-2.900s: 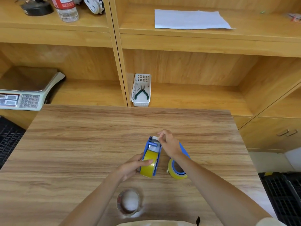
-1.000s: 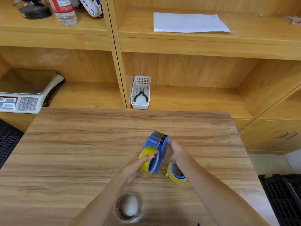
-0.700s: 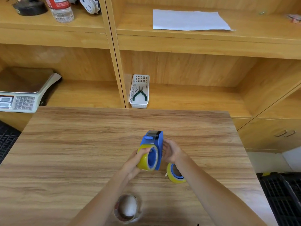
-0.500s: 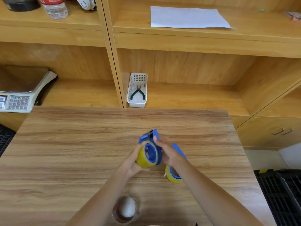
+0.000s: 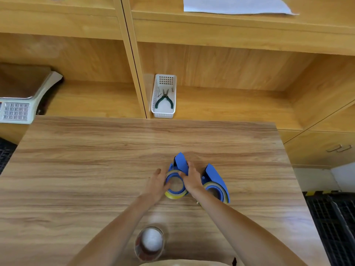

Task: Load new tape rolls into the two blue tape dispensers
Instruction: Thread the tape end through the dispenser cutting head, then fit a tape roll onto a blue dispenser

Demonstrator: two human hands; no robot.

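Note:
Two blue tape dispensers lie side by side on the wooden table (image 5: 96,160), each with a yellow tape roll in it. The left dispenser (image 5: 179,164) rests flat with its roll (image 5: 173,195) facing up. My left hand (image 5: 156,184) cups the roll's left side with fingers spread. My right hand (image 5: 191,178) grips the dispenser's body from the right. The right dispenser (image 5: 214,173) with its roll (image 5: 216,190) lies untouched just right of my right wrist.
A clear tape roll (image 5: 149,243) lies near the table's front edge between my forearms. Behind the table, shelves hold a white basket (image 5: 164,112) with pliers, a weighing scale (image 5: 21,104) at left and a paper sheet (image 5: 236,5) above.
The left dispenser, held upright above the table before, has been turned on its side and set down flat beside the other one. My view has tilted down.

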